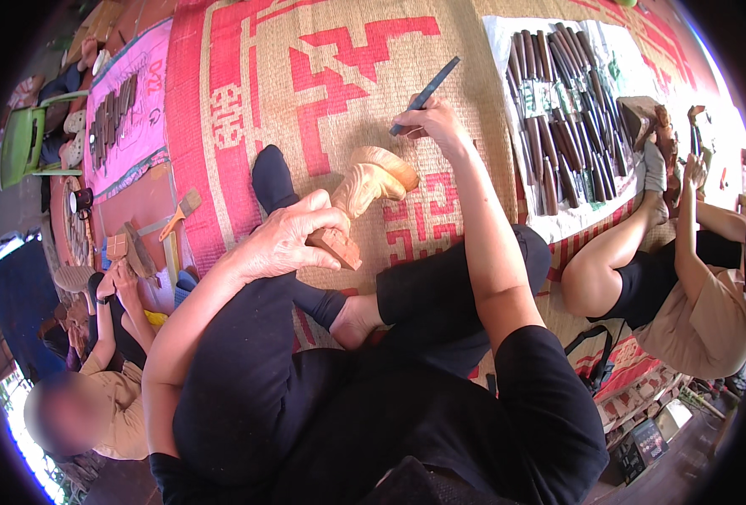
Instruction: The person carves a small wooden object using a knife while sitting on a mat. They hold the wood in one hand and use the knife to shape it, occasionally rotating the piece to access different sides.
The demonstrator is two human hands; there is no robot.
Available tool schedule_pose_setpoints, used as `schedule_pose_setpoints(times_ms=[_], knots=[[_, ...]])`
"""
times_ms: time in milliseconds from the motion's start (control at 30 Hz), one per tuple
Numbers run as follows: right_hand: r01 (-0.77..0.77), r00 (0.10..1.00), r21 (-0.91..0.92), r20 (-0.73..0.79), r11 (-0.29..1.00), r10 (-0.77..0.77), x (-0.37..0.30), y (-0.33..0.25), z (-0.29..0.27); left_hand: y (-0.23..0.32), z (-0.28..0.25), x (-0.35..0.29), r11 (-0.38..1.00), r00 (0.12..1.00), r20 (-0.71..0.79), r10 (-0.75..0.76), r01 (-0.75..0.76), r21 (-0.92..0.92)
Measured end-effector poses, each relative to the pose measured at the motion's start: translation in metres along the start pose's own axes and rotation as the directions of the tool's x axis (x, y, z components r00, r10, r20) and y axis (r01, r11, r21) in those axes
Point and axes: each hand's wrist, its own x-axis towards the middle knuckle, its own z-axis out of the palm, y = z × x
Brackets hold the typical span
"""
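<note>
My left hand (293, 236) is closed on the square base block of a carved wooden piece (360, 189). The carving is pale, with curved grooves along its body and a rounded, wider end tilted away to the upper right. Its reddish block shows beneath my fingers. To the right and a bit farther off, my right hand (433, 124) grips a slim, dark, pen-like tool (437, 82), one end pointing up and right, the other down toward the carving. A gap separates the tool from the wood. Whether it is a marker or a blade I cannot tell.
A red and tan woven mat (255, 50) lies under me. On a white sheet at right lie many wood-handled carving tools (562, 118); more tools (114, 118) rest on a pink cloth at left. A brush (181, 212) lies nearby. Co-workers sit at both sides.
</note>
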Motion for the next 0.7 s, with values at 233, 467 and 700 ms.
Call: schedule_pose_setpoints(times_ms=[233, 467, 700], knots=[[0.004, 1.0, 0.004, 0.013, 1.0, -0.004, -0.001, -0.001, 0.002, 0.004, -0.001, 0.001, 1.0, 1.0, 0.0, -0.011, 0.011, 0.0], [0.089, 0.989, -0.125, 0.126, 0.988, -0.073, -0.007, -0.01, -0.002, -0.007, -0.001, 0.001, 0.994, 0.995, -0.094, 0.044, -0.053, -0.098], [0.069, 0.965, -0.19, 0.26, 0.979, -0.017, -0.021, -0.022, 0.0, -0.014, 0.0, 0.001, 0.89, 0.977, -0.166, -0.136, 0.047, -0.454]])
